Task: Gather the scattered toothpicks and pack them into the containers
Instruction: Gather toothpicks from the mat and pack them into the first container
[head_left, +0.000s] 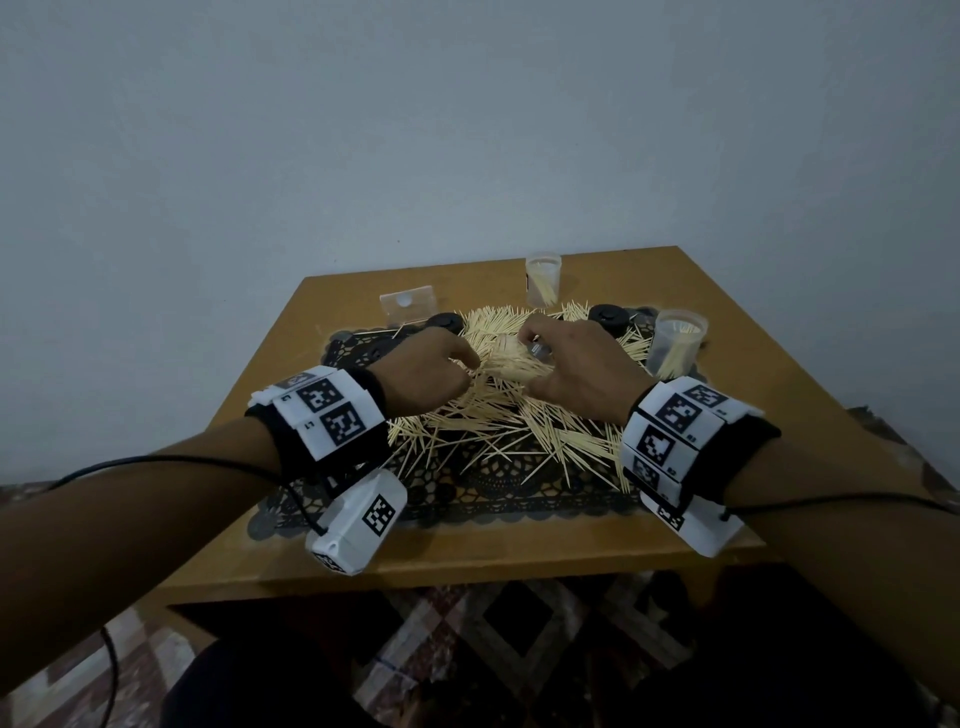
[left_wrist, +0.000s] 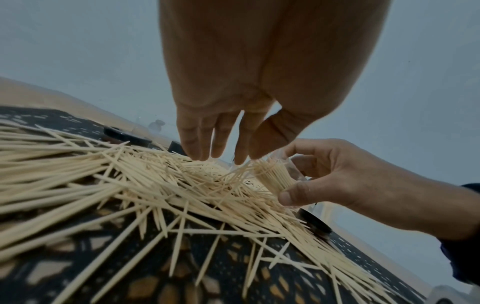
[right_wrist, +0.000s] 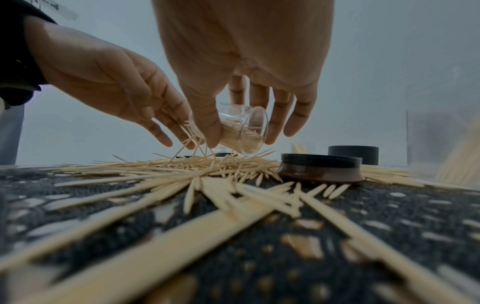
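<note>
Hundreds of toothpicks (head_left: 498, 410) lie heaped on a black lace mat (head_left: 467, 499) atop a wooden table (head_left: 727, 415). Only small "L" and "R" marks read on the coded wristbands (head_left: 327, 410). The right hand (right_wrist: 233, 61) grips a tilted clear container (right_wrist: 244, 131), part-filled with toothpicks, thumb and fingers curled round it; the head view barely shows it. The left hand (left_wrist: 223, 115), fingers straight and close together, touches picks at its mouth. Two more containers (head_left: 675, 343) stand behind; black lids (right_wrist: 322, 168) rest nearby.
</note>
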